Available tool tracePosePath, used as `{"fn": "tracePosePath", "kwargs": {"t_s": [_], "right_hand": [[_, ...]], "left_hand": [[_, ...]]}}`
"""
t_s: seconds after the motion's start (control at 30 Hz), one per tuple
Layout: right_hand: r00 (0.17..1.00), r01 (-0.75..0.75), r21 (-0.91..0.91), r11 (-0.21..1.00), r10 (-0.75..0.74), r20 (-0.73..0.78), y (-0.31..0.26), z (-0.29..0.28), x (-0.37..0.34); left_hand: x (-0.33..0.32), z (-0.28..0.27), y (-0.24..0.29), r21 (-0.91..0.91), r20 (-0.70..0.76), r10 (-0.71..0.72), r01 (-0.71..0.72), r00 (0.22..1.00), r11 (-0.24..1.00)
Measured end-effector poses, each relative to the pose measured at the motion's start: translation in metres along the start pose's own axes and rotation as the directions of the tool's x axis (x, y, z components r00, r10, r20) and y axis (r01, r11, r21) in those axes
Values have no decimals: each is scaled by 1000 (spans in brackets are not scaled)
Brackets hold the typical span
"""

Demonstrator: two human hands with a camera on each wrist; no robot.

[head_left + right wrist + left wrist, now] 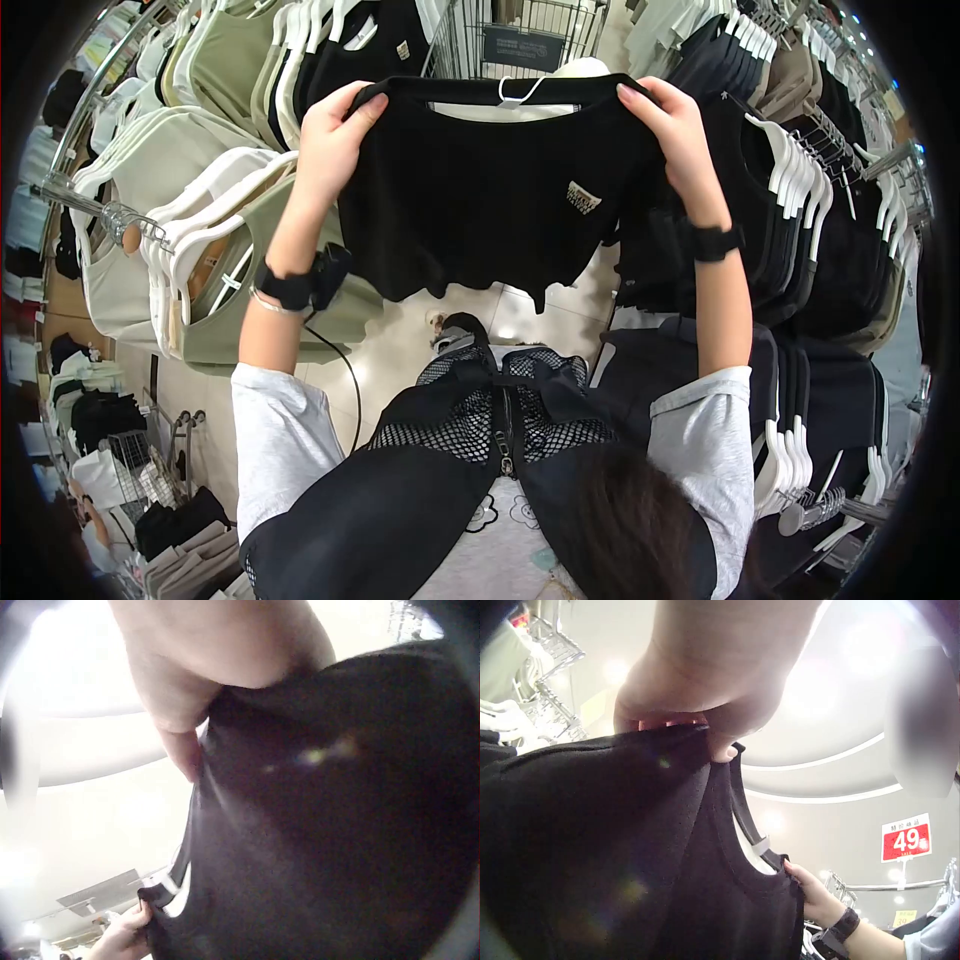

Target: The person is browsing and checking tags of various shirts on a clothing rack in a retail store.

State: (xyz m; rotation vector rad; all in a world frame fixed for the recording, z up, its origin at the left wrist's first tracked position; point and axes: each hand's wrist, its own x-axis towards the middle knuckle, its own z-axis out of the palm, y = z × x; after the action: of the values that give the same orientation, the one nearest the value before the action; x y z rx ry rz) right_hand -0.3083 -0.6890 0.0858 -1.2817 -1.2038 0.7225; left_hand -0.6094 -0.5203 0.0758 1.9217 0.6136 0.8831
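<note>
A black top (480,190) with a small pale label (583,198) on its chest is held up in front of the body, its neckline at the top. My left hand (337,132) pinches one shoulder between thumb and fingers. The other shoulder is gripped the same way by my right hand (682,135). A white loop (510,97) shows at the middle of the neckline. From the left wrist, the black cloth (600,832) hangs from the pinched shoulder, the thumb pressing near the neck edge. In the right wrist view the fingers are hidden behind the cloth.
Racks of clothes on white hangers (800,185) stand on both sides, green and pale tops (235,70) at the left, dark ones at the right. A wire shopping cart (525,45) stands beyond the top. A red price sign (906,840) hangs over a rail.
</note>
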Motion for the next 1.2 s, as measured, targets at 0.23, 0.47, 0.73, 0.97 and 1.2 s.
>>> {"fn": "tracePosePath", "kwargs": {"t_s": [0.23,0.47,0.73,0.97,1.2], "right_hand": [[844,305,-503,809,15,536,27,26,-8],[993,-68,-231,971,89,83,66,5,58],[956,-233,-25,972,234,177,54,2,116],[949,-285,-168,944,302,88,91,4,178],[986,-164,-313,935,164,-28,155,30,222]], "left_hand": [[-8,-3,-16,292,-127,232,-187,964,938],[20,-1,-62,243,-185,129,-81,974,967],[70,-25,-62,-252,-70,-111,90,991,964],[113,-33,-104,-289,-88,-224,190,971,938],[101,-31,-131,277,-185,-24,75,983,958]]}}
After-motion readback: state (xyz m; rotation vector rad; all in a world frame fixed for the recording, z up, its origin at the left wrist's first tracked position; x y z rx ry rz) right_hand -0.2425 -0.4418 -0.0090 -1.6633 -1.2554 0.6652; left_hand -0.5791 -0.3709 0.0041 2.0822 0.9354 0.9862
